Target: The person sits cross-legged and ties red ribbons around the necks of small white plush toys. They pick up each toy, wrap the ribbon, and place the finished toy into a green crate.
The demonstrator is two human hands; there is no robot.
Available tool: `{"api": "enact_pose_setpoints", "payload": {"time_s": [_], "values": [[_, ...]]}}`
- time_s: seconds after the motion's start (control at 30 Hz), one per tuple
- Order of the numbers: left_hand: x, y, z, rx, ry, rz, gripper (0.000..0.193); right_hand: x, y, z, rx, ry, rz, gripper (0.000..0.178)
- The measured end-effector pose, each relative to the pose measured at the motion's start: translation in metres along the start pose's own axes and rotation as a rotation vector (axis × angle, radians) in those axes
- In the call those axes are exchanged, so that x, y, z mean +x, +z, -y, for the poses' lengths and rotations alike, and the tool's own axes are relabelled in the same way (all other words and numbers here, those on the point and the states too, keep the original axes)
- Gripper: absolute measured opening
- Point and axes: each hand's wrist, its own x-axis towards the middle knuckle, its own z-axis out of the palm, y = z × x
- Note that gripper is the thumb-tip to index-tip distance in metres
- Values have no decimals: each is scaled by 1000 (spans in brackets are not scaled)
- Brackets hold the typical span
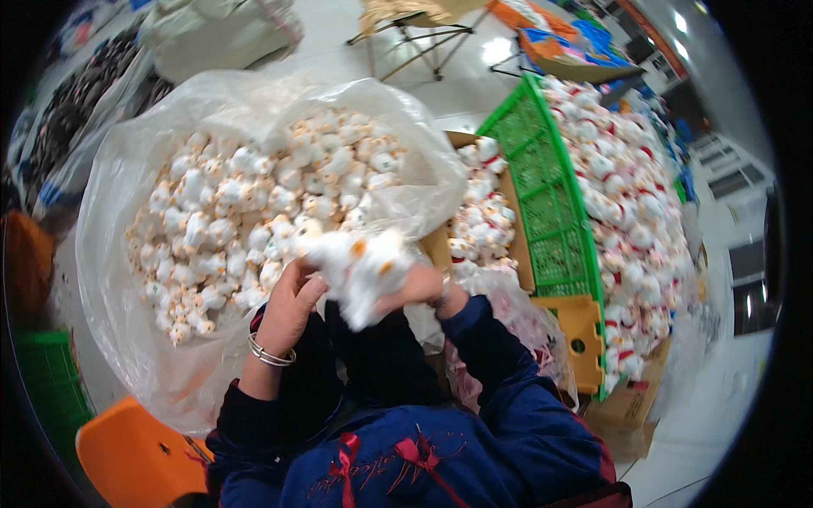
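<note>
A small white plush toy [362, 264] with orange patches is held up between my two hands, above my lap. It looks smeared by motion. My left hand [295, 298], with bangles at the wrist, pinches the toy's left side with thumb and fingers. On the other side my right hand [415, 288] is closed round the toy, its fingertips partly hidden by the fluff. Just beyond the hands, a big clear plastic bag [110, 229] lies spread open. Inside it is a heap of similar white plush toys [229, 190] with orange spots.
To the right, a cardboard box [523, 241] holds white toys with red bands. Beside it stands a green crate [542, 182], with a large pile of banded toys [627, 195] beyond. A yellow bin [580, 334] sits near my right elbow; an orange chair [140, 453] is at lower left.
</note>
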Motion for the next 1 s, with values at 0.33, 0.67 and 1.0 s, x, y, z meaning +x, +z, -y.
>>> {"api": "enact_pose_setpoints", "payload": {"time_s": [0.33,0.67,1.0], "values": [[-92,18,40,-43,120,-57,39,-79,62,21,-355,-79,15,65],[-182,36,28,1210,426,679,57,-108,68,-22,481,-109,-300,54],[-158,45,6,1106,757,217,76,-98,152,-70,385,-32,-180,32]]}}
